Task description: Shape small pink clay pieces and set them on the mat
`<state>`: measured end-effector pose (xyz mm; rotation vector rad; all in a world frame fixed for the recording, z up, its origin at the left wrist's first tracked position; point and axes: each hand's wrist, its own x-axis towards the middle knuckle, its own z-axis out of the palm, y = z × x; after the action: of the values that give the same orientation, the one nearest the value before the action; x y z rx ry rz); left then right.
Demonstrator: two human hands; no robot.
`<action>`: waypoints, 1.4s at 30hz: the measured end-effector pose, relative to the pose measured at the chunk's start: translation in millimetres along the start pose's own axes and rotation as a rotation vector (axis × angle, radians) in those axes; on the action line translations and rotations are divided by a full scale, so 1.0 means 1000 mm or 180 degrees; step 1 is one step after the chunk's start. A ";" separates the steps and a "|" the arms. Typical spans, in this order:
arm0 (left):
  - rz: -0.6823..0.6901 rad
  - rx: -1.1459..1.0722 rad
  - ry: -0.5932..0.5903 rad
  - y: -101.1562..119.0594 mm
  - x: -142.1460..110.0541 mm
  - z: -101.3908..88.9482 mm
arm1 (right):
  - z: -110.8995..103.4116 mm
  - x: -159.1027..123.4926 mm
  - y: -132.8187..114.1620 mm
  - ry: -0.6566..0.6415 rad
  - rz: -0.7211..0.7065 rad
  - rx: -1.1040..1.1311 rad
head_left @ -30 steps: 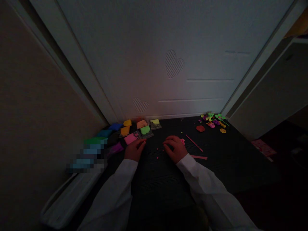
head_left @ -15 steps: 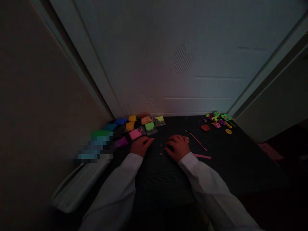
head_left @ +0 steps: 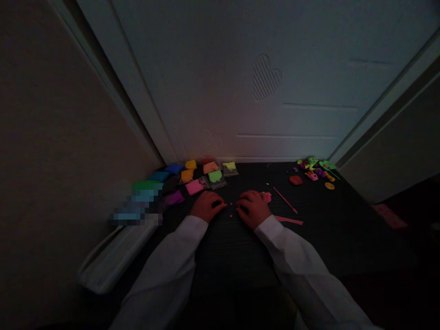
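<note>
I see tiny pink balls [head_left: 231,216] just below frame centre, between my curled left hand [head_left: 205,207] and curled right hand [head_left: 255,211]; whether either pinches anything, I can't tell. Worktop [head_left: 228,261] stretches below toward its near edge.

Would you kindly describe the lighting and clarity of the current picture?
Head view: dim overall, the dark tabletop nearly black toward its front edge, the pale panel brighter without strong glare; head view: a pixelated patch hides detail at left; head view: the pink balls between the left hand and right hand are too small and dim to make out well.
</note>
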<state>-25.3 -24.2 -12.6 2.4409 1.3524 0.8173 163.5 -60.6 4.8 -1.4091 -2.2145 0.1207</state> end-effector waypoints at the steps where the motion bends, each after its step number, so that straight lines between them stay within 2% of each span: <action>1: 0.0047 0.0015 -0.0036 -0.001 0.000 0.001 | 0.000 -0.001 -0.001 -0.0022 -0.0035 0.0016; 7: 0.0149 0.0093 -0.0232 -0.004 0.000 0.001 | 0.005 -0.005 -0.005 -0.0160 -0.0319 0.0118; 12: 0.0121 0.0030 -0.0317 -0.002 -0.001 -0.004 | 0.007 -0.005 -0.006 -0.0231 -0.0378 0.0140; 20: -0.0103 0.0034 0.0319 0.001 -0.001 -0.010 | 0.007 -0.003 -0.006 -0.0233 -0.0325 0.0207; 26: -0.0305 0.0324 0.0507 -0.003 0.000 -0.010 | 0.003 -0.003 -0.007 -0.0133 -0.0184 0.0304; 32: -0.0104 0.0230 0.0297 0.002 0.000 -0.007 | 0.005 -0.003 -0.007 -0.0033 -0.0096 0.0338; 37: 0.0009 0.0078 0.0271 0.003 0.000 -0.004 | 0.004 -0.002 -0.006 0.0012 -0.0121 0.0345; 42: 0.0132 0.0197 0.0167 0.008 0.000 0.002 | 0.001 0.000 -0.006 0.0182 -0.0038 0.0356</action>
<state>-18.6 -28.2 -10.3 2.5193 1.3694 0.8678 158.4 -63.3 5.9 -1.3228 -2.1351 0.1948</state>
